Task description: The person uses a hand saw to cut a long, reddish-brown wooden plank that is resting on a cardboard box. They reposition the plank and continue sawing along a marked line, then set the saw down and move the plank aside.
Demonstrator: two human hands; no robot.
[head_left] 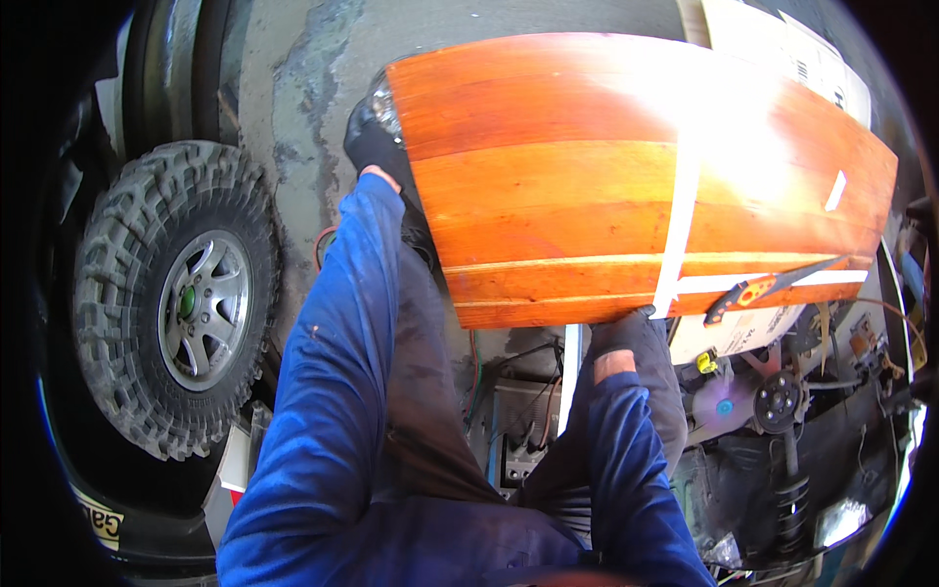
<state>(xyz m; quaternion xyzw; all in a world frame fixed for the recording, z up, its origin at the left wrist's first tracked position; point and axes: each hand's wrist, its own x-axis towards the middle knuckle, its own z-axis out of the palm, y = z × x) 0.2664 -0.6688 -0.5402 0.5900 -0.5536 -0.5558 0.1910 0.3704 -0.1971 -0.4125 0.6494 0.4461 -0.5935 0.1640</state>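
A broad, varnished orange-brown wooden panel (548,205) stretches in front of me, with glare on its far right part. At its left edge is my left hand (377,142) in a dark glove, closed against the edge with its fingers partly hidden. Something shiny and crumpled, like clear plastic (385,110), shows by those fingers. My right hand (626,335), also dark-gloved, grips the near edge, its thumb tip on top and the other fingers out of sight below. On the panel's near right part lies a saw-like hand tool (753,291) with a black-and-orange handle and dark blade.
White strips (678,230) cross the panel. To the left stands a knobby off-road tire (127,313) on a silver wheel. Cardboard (782,44) lies beyond the panel. At right are a wheel hub (778,396) and coil spring (790,504). A metal box with cables (523,416) sits between my legs.
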